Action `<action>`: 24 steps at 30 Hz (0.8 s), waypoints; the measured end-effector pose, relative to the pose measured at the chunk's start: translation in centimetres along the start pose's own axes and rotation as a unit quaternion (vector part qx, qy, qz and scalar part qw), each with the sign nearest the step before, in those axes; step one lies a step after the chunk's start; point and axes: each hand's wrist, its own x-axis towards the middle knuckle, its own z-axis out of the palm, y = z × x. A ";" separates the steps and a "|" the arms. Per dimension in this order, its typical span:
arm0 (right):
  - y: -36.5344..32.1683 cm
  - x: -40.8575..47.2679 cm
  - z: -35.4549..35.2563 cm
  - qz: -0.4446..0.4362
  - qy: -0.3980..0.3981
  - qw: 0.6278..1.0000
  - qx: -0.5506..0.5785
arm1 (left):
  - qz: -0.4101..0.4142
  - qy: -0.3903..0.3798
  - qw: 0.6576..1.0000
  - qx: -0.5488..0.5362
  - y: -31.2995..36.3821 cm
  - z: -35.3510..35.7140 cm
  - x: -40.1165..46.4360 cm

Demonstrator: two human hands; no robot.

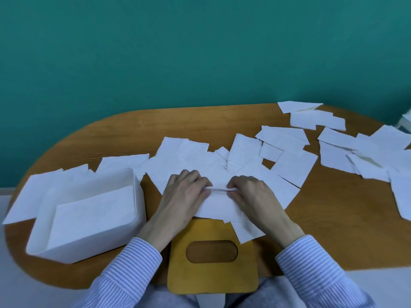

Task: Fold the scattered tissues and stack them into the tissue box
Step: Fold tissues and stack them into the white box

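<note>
From the head view, the left hand (185,192) and right hand (251,193) each have a pinching grip on the folded edge of one tissue (219,206) lying near the middle of the wooden tabletop (333,230). The white tissue box (89,243) sits near left, open, with folded tissues inside. Scattered tissues (289,141) spread far and right. The wooden lid (212,276) lies nearest.
</note>
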 end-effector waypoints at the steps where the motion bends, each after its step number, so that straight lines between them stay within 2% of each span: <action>1: 0.1 0.1 -0.4 0.014 -0.007 0.999 0.038 | 0.001 0.002 1.000 -0.002 0.1 -0.7 -0.1; 4: 0.3 0.6 -2.0 0.052 -0.025 0.988 0.143 | 0.011 -0.005 1.000 -0.003 0.5 -3.8 0.2; 7: -0.7 1.4 -4.0 0.051 -0.017 0.974 0.219 | 0.023 0.005 0.999 0.025 0.5 -7.6 1.5; 12: -3.9 3.8 -5.4 0.050 -0.013 0.956 0.289 | 0.024 -0.004 0.996 0.081 -2.3 -12.6 4.2; 17: -6.5 6.7 -3.1 0.073 -0.041 0.959 0.270 | 0.008 -0.069 0.996 0.061 -7.3 -13.0 6.3; 24: -7.5 7.6 2.0 0.093 -0.094 0.961 0.242 | 0.035 -0.173 0.982 0.070 -11.7 -9.1 7.4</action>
